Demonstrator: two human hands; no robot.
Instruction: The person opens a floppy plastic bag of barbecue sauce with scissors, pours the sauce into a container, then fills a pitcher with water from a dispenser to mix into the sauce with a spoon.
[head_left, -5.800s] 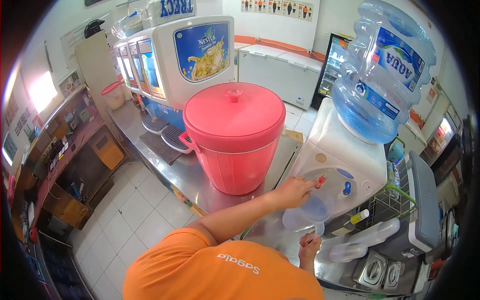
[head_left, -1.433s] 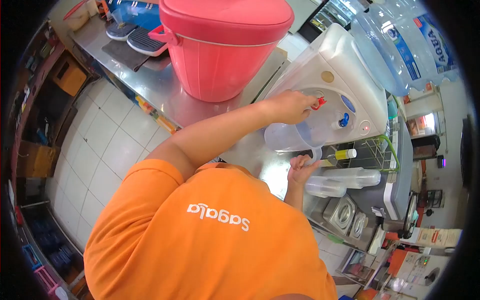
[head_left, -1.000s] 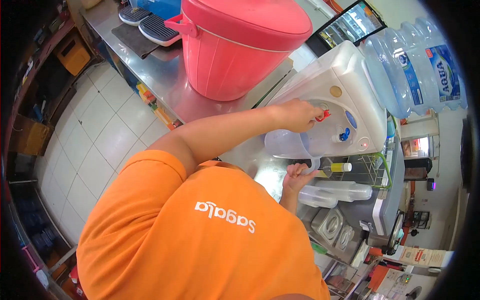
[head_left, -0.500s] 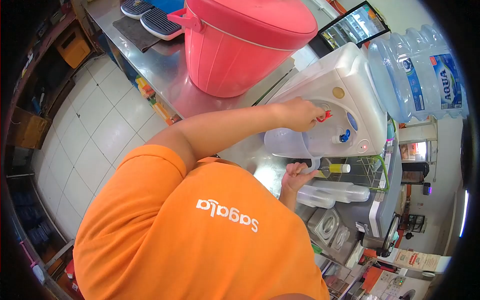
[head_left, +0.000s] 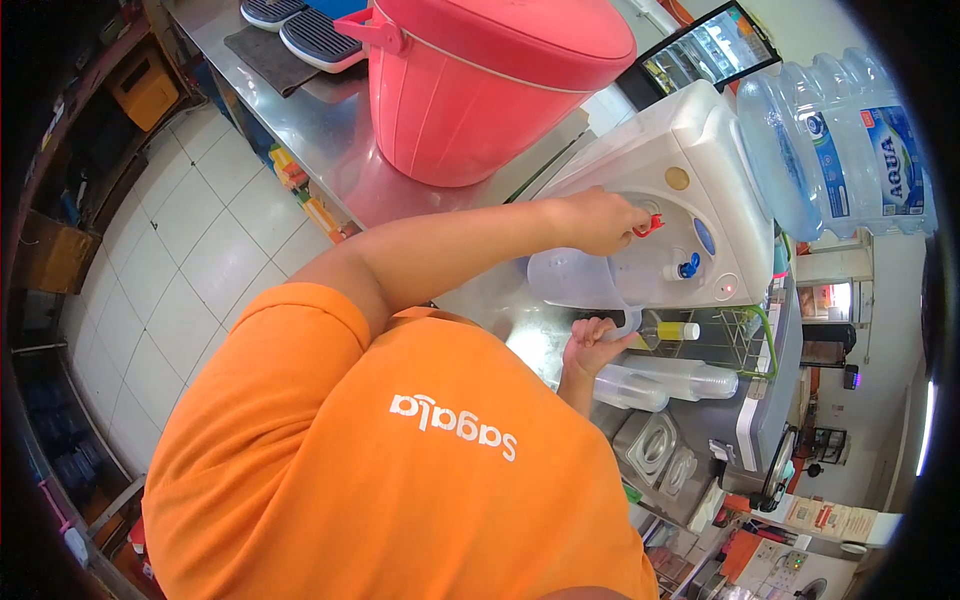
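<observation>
My left hand is closed at the red tap of a white water dispenser, its fingertips on the tap lever. Below that tap is a translucent plastic pitcher, its mouth toward the dispenser. My right hand is wrapped round the pitcher's handle. A blue tap sits beside the red one, with nothing touching it. Close behind my right hand is a bottle with a yellow label and white cap. Stacks of clear plastic cups lie near my right wrist.
A large pink lidded bucket stands on the steel counter to my left. A big AQUA water bottle sits atop the dispenser. Metal containers with lids are to my right. A green wire rack stands past the bottle.
The view has shifted very slightly. My left hand stays at the red tap and my right hand stays on the pitcher's handle.
</observation>
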